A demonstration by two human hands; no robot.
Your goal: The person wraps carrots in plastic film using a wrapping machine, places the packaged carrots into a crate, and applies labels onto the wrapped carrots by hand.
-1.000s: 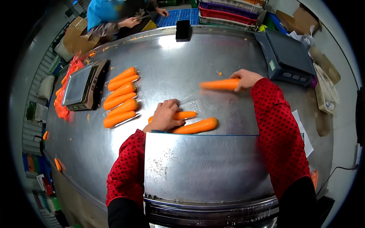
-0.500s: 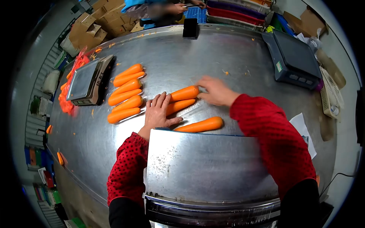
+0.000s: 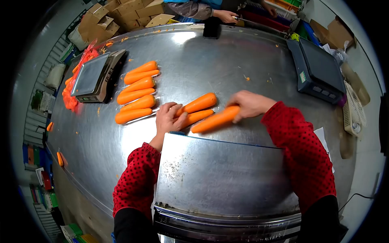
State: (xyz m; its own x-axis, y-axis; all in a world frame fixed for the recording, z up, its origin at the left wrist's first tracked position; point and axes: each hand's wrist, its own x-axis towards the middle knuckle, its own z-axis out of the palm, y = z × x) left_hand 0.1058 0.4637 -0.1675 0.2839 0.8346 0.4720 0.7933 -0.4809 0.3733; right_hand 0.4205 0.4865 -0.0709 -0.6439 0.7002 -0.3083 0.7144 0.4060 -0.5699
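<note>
Two orange carrots, an upper one [image 3: 200, 103] and a lower one [image 3: 199, 117], lie side by side in front of me. Clear film seems to show around them. My left hand [image 3: 165, 118] is closed around their left ends, its thumb against the lower one. Just to their right, my right hand [image 3: 250, 103] grips the thick end of a third carrot [image 3: 214, 120], slightly blurred and slanting beside the pair. Farther left, wrapped carrots [image 3: 137, 84] lie in a column of pairs.
A metal-topped machine [image 3: 223, 170] stands directly before me on the steel table [image 3: 227, 56]. One scale [image 3: 95, 77] is at left beside a red net bag [image 3: 69, 97], another scale [image 3: 318, 71] at right. A black phone [image 3: 211, 30] and another person's hand [image 3: 225, 16] are at the far edge.
My right hand has left the upper carrot of the pair and taken hold of the loose carrot, bringing it up beside the pair. My left hand's fingers have curled more around the pair.
</note>
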